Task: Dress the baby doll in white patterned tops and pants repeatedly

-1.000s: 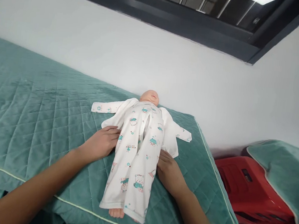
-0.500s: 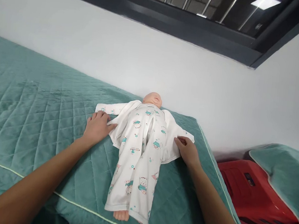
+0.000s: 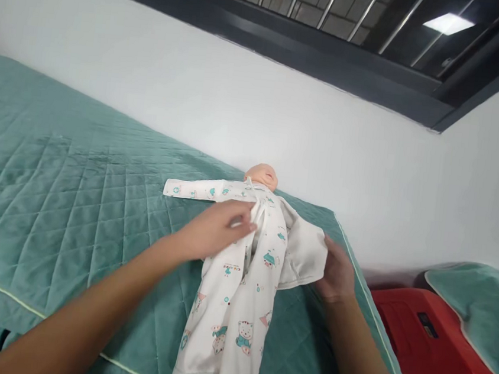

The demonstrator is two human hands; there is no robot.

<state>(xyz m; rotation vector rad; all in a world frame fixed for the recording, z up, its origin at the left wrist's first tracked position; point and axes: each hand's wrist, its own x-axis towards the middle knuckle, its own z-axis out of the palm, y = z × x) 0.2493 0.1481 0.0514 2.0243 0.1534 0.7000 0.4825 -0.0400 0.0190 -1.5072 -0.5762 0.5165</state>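
Observation:
A baby doll [image 3: 262,175] lies on its back, its head towards the wall and one foot showing at the near end. It wears white printed trousers [image 3: 246,335] pulled high up the body. Under its back lies a white printed baby jacket [image 3: 305,249], one sleeve stretched out to the left. My left hand [image 3: 218,228] is over the doll's chest, fingers pinched on the left front of the jacket, which is folded across the body. At the right, my right hand [image 3: 339,271] grips the edge of the other front panel, its fingertips partly hidden behind the cloth.
A green quilted cover [image 3: 73,210] spreads over the bed beneath the doll. White wall [image 3: 187,97] rises directly behind its head, below a dark window frame [image 3: 291,48] with metal bars. On the right, beyond the bed edge, is a red plastic chair [image 3: 434,337] with green cloth.
My left hand has carried the jacket's left front inward over the doll's chest. My right hand has moved out to the edge of the right panel and lifted it.

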